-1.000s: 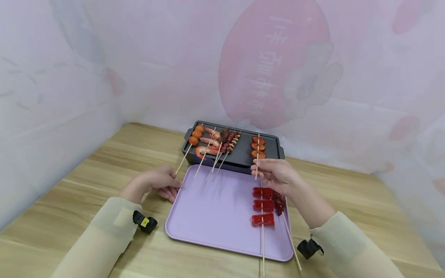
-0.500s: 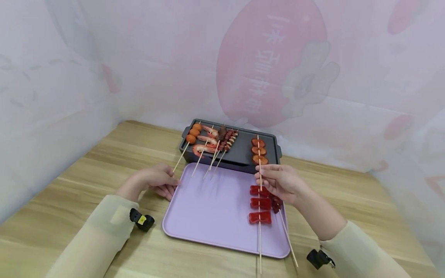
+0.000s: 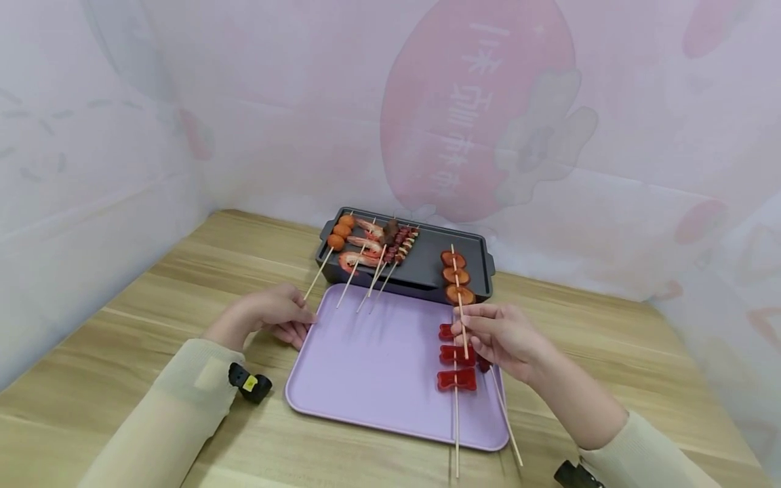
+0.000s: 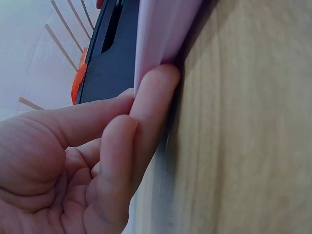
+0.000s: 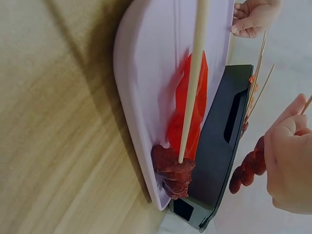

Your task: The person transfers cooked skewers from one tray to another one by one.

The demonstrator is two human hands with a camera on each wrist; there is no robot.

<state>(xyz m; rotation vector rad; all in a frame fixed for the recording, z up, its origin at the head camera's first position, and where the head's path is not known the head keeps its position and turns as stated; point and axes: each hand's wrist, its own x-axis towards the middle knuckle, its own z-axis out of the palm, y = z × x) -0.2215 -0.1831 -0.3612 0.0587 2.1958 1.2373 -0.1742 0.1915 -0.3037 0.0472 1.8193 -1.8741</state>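
Note:
My left hand (image 3: 276,316) pinches the left rim of a lilac tray (image 3: 366,379). In the left wrist view a finger lies under the tray edge, with the thumb against its other side. Over the grill's right front my right hand (image 3: 502,339) pinches the stick of a skewer (image 3: 456,276) with three reddish-brown sliced pieces; in the right wrist view these pieces (image 5: 247,168) hang beyond the fingers. Below that hand, a skewer of red bone-shaped pieces (image 3: 456,379) lies on the tray. Beside it is a dark red meat skewer (image 5: 173,170), mostly hidden by the right hand in the head view.
A black grill pan (image 3: 427,247) stands directly behind the tray. On its left side lie a skewer of orange balls (image 3: 336,242), a shrimp skewer (image 3: 360,261) and several meat skewers (image 3: 403,247), sticks pointing over the tray. Pink printed cloth (image 3: 293,122) surrounds the wooden table (image 3: 183,285).
My right hand has drawn the skewer of sliced pieces back from the grill, toward me and slightly right. The left hand keeps its hold on the tray rim.

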